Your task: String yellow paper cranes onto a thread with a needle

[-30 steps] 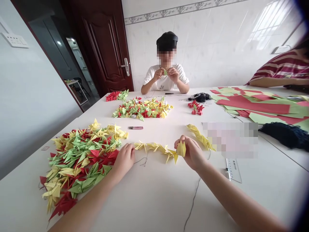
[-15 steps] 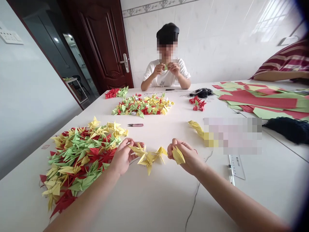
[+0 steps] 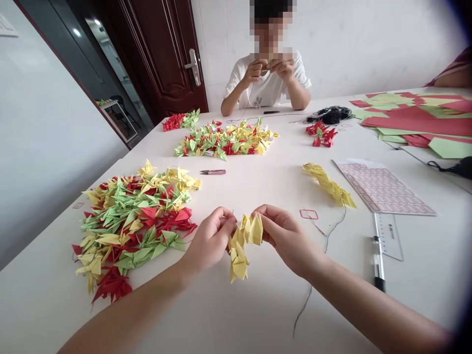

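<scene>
Several yellow folded-paper cranes [image 3: 239, 258] hang bunched between my two hands above the table. My left hand [image 3: 208, 238] is closed at their left side, thumb and fingertips pinching, and a thin dark tip, needle or thread, shows above the fingers. My right hand [image 3: 289, 236] pinches the rightmost yellow crane from its right side. Its remaining fingers are curled and partly hidden. Left of my left hand lies a heap of red, green and yellow paper cranes [image 3: 129, 221]. A dark thread [image 3: 306, 302] lies on the table below my right forearm.
Thread snips [image 3: 213, 172] lie ahead. A yellow paper string [image 3: 328, 184], a sticker sheet [image 3: 391, 189], a ruler [image 3: 391, 241] and a pen [image 3: 378, 265] are on the right. Across the table a person [image 3: 267, 83] handles green paper beside another colourful heap [image 3: 224, 140].
My hands have come together, bringing the spread yellow cranes into a tight bunch. The view has tilted down, showing the sticker sheet and pen more fully.
</scene>
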The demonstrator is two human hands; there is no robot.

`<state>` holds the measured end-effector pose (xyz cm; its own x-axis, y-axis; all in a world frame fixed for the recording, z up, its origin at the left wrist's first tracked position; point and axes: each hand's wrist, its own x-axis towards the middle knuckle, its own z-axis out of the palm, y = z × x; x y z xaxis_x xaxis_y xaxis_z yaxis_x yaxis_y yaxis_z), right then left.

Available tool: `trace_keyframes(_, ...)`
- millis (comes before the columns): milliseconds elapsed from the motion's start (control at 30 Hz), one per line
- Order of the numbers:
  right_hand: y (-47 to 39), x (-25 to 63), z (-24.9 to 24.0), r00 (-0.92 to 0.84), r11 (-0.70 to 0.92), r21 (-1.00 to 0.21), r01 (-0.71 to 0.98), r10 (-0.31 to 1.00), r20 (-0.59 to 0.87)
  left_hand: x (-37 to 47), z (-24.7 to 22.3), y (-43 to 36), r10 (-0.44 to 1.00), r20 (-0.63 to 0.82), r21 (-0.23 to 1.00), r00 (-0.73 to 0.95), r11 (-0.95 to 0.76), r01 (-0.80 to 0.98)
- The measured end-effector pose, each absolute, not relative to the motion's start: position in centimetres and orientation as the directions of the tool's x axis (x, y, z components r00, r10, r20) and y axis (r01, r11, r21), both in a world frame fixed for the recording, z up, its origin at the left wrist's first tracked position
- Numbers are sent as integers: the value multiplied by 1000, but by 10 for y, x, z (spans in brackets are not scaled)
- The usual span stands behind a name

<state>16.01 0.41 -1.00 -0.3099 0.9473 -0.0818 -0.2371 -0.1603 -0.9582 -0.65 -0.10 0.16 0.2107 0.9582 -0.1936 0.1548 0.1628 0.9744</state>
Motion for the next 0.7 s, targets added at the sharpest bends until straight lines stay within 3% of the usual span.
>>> trace_keyframes(200, 8, 161, -21, -412, -209, -965, -160, 902, -127, -4, -3, 2, 922, -324, 946, 212, 317, 66)
trace_keyframes(433, 7, 162, -14, -432, -194, -972, -131, 894, -120, -8, 0, 4, 929, -296, 954, 221, 276, 115)
trace_keyframes(567, 12, 168, -9, -351, -210, -968, -135, 924, -152, -16, 13, 5, 909, -186, 937, 373, 50, 346)
trace_keyframes(700, 18, 172, -12, -315, -222, -951, -214, 937, -147, -25, 30, 5, 882, -34, 743, 469, -292, 603)
